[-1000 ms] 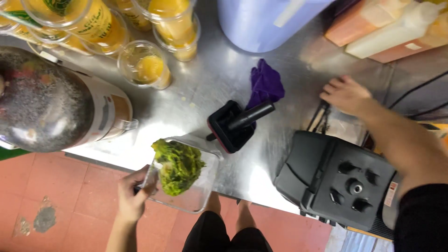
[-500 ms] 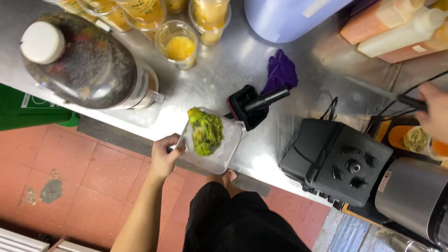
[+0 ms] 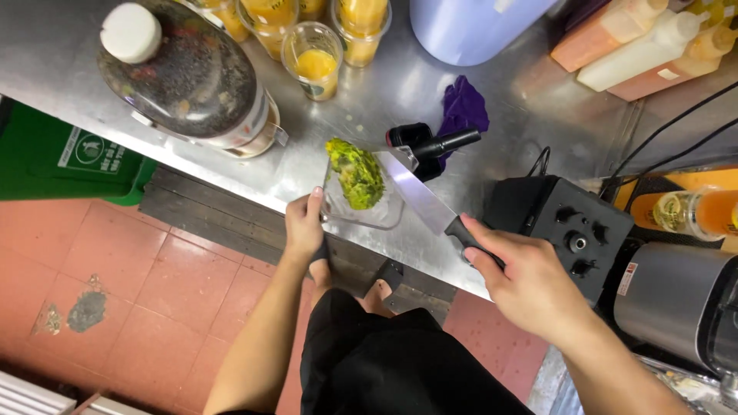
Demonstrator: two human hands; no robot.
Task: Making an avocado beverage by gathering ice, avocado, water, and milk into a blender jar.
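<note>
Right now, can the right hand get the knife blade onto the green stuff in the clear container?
Probably yes. The right hand grips the knife, whose blade tip already lies beside the green mash. The clear container, steadied by the left hand, is open-topped; nothing blocks it.

purple cloth (image 3: 463,110), big dark jar (image 3: 184,73), orange drink cups (image 3: 314,60), black blender base (image 3: 560,223).

The left hand (image 3: 304,227) reaches forward from a bare, nearly straight forearm, fingers curled closed in a grip with the thumb pointing up and away from the body. The right hand (image 3: 523,280) sits lower and nearer, knuckles up, fingers wrapped tight in a fist-like grip with the forefinger lying along the top. Its bare forearm runs back toward the lower right corner.
</note>
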